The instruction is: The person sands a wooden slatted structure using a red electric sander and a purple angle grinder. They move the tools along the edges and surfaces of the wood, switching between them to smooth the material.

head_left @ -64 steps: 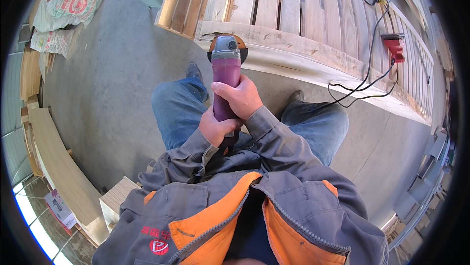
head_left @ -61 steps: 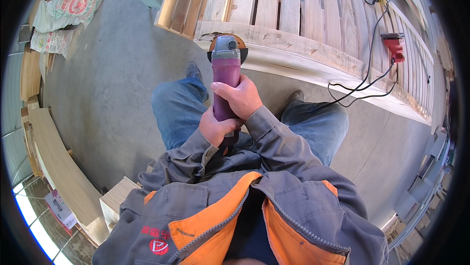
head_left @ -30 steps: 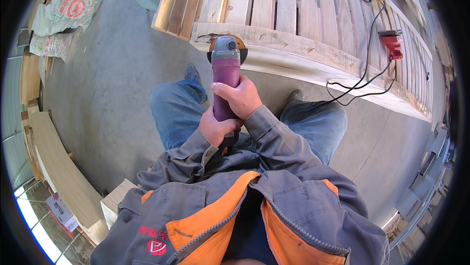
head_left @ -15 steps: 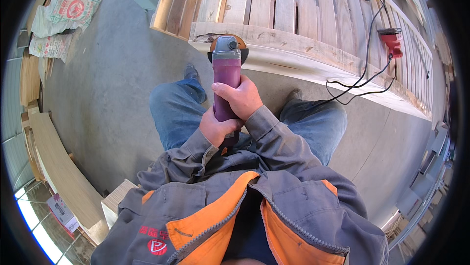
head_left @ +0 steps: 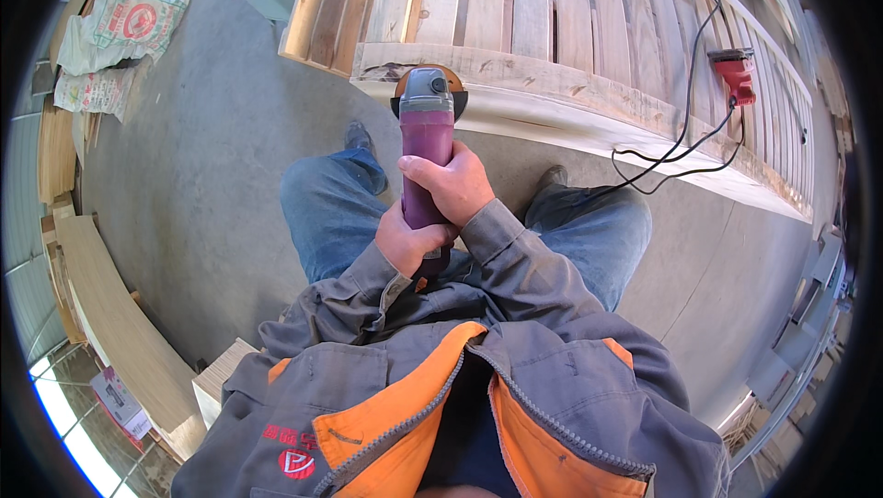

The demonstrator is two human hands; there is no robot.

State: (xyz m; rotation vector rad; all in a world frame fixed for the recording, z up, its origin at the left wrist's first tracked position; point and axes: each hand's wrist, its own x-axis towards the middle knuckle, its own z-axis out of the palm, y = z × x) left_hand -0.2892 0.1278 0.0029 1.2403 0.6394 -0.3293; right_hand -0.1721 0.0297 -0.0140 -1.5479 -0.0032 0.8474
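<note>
Both my hands grip a purple angle grinder (head_left: pixel 427 141) with a grey head and an orange disc under a black guard. My right hand (head_left: pixel 456 187) wraps round the middle of its body, thumb across the top. Lower down, closer to my waist, my left hand (head_left: pixel 407 239) is closed round the rear of the body. The grinder's head points away from me, over the near edge board (head_left: pixel 515 70) of a slatted wooden frame (head_left: pixel 531 1). I cannot tell whether the disc touches the wood, as the head covers that spot.
A red power tool (head_left: pixel 736 78) rests on the slats at the right, with black cables (head_left: pixel 688 121) looping over the near edge. White woven sacks (head_left: pixel 129 24) lie on the floor at the far left. Wooden boards (head_left: pixel 115 314) are stacked along the left, beside a pale block (head_left: pixel 221 374).
Almost nothing differs. The surroundings sit very slightly shifted in the picture, while my hands keep the same hold on the grinder.
</note>
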